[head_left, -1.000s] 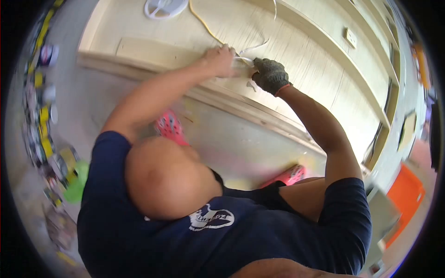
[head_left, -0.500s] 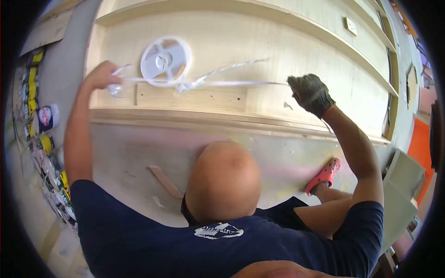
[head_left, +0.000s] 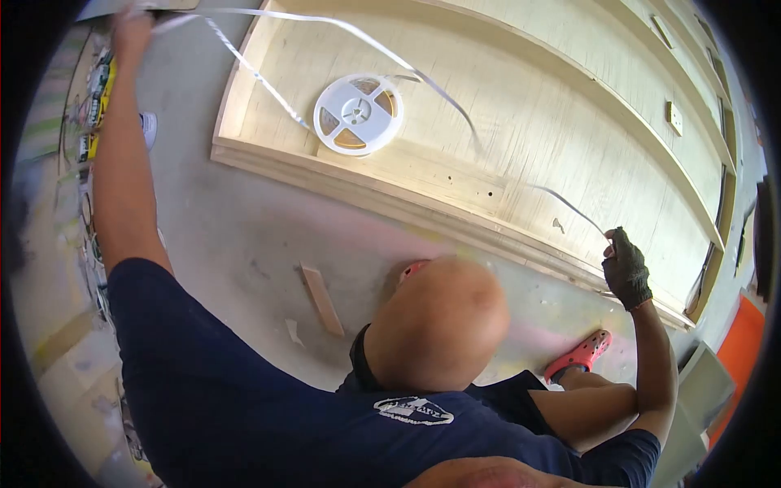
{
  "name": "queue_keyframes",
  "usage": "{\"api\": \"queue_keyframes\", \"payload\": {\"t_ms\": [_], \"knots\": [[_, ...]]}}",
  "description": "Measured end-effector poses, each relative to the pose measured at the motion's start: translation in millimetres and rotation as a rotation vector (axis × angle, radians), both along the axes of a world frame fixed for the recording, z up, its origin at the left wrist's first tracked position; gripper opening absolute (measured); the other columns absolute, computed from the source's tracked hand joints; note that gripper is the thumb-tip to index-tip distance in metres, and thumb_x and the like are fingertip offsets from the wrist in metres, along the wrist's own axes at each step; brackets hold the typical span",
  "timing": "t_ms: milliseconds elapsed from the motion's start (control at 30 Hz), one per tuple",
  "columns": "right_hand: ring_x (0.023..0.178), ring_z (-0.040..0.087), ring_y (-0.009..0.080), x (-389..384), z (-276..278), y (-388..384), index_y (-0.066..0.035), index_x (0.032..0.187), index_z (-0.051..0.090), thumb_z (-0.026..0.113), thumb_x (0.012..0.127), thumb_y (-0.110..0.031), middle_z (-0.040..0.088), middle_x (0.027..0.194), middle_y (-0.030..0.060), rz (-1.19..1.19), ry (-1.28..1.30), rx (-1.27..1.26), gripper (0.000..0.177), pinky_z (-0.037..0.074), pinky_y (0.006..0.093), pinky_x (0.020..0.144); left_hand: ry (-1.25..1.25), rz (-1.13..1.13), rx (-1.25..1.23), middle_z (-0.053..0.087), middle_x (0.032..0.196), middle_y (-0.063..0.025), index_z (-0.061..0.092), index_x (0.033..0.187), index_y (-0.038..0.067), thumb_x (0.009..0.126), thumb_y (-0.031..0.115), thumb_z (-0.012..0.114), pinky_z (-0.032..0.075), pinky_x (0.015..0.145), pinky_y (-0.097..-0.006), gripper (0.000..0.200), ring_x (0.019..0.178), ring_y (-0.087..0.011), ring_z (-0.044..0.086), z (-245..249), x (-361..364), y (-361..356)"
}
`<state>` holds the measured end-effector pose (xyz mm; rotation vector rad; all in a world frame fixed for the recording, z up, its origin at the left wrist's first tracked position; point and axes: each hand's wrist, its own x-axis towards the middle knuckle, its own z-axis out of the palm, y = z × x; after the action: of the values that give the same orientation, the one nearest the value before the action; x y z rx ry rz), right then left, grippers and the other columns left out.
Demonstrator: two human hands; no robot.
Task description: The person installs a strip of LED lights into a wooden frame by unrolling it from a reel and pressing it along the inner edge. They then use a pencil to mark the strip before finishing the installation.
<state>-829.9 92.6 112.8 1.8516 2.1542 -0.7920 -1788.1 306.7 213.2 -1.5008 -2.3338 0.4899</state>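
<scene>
My bare left hand (head_left: 132,34) is stretched out to the far upper left, blurred at the picture's edge, with its fingers closed on a white LED strip (head_left: 351,31). One run of this strip slants down to a white plastic reel (head_left: 359,112), and another arcs over to the right and dips. The reel lies inside a wooden frame (head_left: 268,159), with yellowish windings showing through its openings. In a dark glove, my right hand (head_left: 625,270) pinches a thin end of strip above the frame's near edge at the right.
Several cans (head_left: 88,146) and other items line the floor at left. A wood offcut (head_left: 322,299) lies on the floor before the frame. A white socket (head_left: 674,119) sits in the frame, and long slats (head_left: 521,57) cross it. A red clog (head_left: 579,355) is on my foot.
My left hand has swung up and left, drawing the strip into a wide loop. My right hand appears lower and farther right. The view has turned, so the frame sits tilted.
</scene>
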Motion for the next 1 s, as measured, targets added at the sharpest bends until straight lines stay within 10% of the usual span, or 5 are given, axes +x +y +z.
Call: {"api": "queue_keyframes", "payload": {"t_ms": [100, 267, 433, 633, 1000], "knots": [[0.073, 0.067, 0.0313, -13, 3, -9, -0.004, 0.112, 0.059, 0.054, 0.081, 0.004, 0.064, 0.076, 0.0126, 0.047, 0.111, 0.051, 0.032, 0.051, 0.0426, 0.065, -0.306, -0.063, -0.769, 0.046, 0.151, -0.0227, 0.045, 0.149, 0.007, 0.066, 0.038, 0.083, 0.035, 0.116, -0.0417, 0.096, 0.14, -0.0353, 0.044, -33, 156, -40], [0.062, 0.06, 0.0248, -21, 11, -17, 0.001, 0.102, 0.061, 0.046, 0.086, 0.002, 0.059, 0.071, 0.012, -0.067, 0.16, 0.09, 0.022, 0.049, 0.0383, 0.06, -1.048, -0.149, -0.365, 0.052, 0.142, -0.028, 0.038, 0.153, 0.008, 0.063, 0.049, 0.088, 0.044, 0.109, -0.0463, 0.11, 0.13, -0.0409, 0.053, -153, 302, -73], [0.065, 0.049, 0.0149, 24, 16, -23, -0.001, 0.094, 0.055, 0.046, 0.083, -0.005, 0.05, 0.075, 0.0047, -0.346, 0.448, 0.209, 0.015, 0.045, 0.0319, 0.059, -0.821, -0.106, -0.269, 0.061, 0.133, -0.0253, 0.055, 0.139, 0.005, 0.064, 0.039, 0.09, 0.051, 0.097, -0.0383, 0.09, 0.116, -0.0336, 0.064, -244, 322, -69], [0.062, 0.049, 0.0123, 61, 32, -30, -0.005, 0.083, 0.05, 0.045, 0.083, -0.01, 0.046, 0.068, 0.002, -0.536, 0.574, 0.058, 0.007, 0.044, 0.0299, 0.057, -1.162, -0.507, -0.582, 0.068, 0.121, -0.021, 0.069, 0.119, 0.002, 0.062, 0.037, 0.091, 0.051, 0.093, -0.0411, 0.07, 0.104, -0.0334, 0.067, -159, 297, -7], [0.074, 0.066, 0.0388, -7, 53, -38, -0.002, 0.09, 0.055, 0.058, 0.09, -0.011, 0.063, 0.073, 0.0184, -0.019, -0.075, 0.046, 0.009, 0.049, 0.0481, 0.063, -0.543, -0.157, 1.099, 0.075, 0.094, -0.0199, 0.076, 0.095, 0.005, 0.078, 0.019, 0.068, 0.055, 0.084, -0.0469, 0.024, 0.089, -0.0395, 0.071, -21, 178, 107]]}}
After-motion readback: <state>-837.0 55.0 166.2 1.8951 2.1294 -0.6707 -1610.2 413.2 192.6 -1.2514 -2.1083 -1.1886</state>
